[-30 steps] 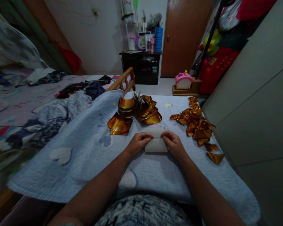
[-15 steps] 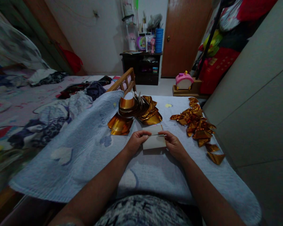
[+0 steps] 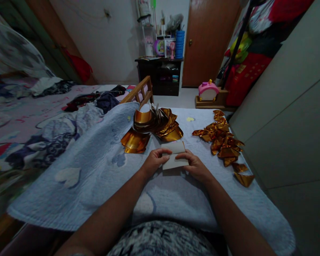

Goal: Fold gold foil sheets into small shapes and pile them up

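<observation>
A pale sheet of paper (image 3: 173, 163) with a crease across it is held low over the blue cloth, its whitish side up and a thin gold edge at its far right corner. My left hand (image 3: 155, 161) pinches its left side, thumb on top. On the right side my right hand (image 3: 193, 164) grips it, fingers lying across the crease. Beyond the hands lies a fanned stack of gold foil paper (image 3: 138, 138), curled and overlapping. To the right sits a pile of folded gold foil pieces (image 3: 224, 142).
The blue cloth (image 3: 96, 199) with heart patterns covers the surface. A bed (image 3: 13, 117) with heaped clothes is on the left, near a wooden rail (image 3: 137, 90). A pale cabinet panel (image 3: 288, 117) borders the right. A pink toy (image 3: 208, 91) and a dark cabinet (image 3: 160, 76) stand beyond.
My right hand's fingers have slid inward and left along the paper's crease. My left hand stays at the left side, and the paper has barely shifted.
</observation>
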### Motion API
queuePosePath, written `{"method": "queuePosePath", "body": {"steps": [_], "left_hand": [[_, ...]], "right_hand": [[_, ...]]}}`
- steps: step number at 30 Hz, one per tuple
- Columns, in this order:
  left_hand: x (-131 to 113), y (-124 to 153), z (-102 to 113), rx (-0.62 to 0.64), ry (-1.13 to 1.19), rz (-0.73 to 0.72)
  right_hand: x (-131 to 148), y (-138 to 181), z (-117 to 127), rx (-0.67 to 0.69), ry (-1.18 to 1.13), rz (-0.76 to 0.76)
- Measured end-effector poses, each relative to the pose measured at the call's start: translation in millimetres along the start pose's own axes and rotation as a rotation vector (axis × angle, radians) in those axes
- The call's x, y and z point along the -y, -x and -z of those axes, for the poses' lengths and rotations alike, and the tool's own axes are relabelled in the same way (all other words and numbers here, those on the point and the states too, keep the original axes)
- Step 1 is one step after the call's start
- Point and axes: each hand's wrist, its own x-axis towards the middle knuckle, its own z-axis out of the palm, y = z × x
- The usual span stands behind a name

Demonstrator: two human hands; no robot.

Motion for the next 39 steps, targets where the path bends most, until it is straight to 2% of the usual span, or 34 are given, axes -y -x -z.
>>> {"method": "queuePosePath", "body": {"steps": [11,15,19,26,30,34,39], "left_hand": [[-2.1,1.8,-2.9,0.053,-0.086,-0.028],[-1.9,2.4,-2.4,0.071,-0.124,-0.008],[-3.6,4.4,0.3,0.103,-0.196,-0.054],[0.3,4.8,2.7,0.219,-0.040,0.008],[3.0,3.4,0.1,0.177,-0.094,0.036],[2.5,2.5,-2.1,0.096,-0.180,-0.030],[-0.2,2.6,-3.9,0.086,-0.177,-0.040]], "right_hand": [[3.7,1.2,2.3,-0.131,0.035,-0.012],[-0.6,0.4,2.8,-0.197,-0.007,-0.045],[-3.8,-0.6,2.8,-0.247,-0.051,-0.070],[-1.0,-3.5,-0.3,-0.310,-0.117,-0.041],[-0.3,-3.9,-2.1,-0.318,-0.143,-0.017],[-1.6,-5.0,-3.5,-0.296,-0.158,-0.026],[-2.6,-6.7,-4.9,-0.296,-0.153,-0.006]]}}
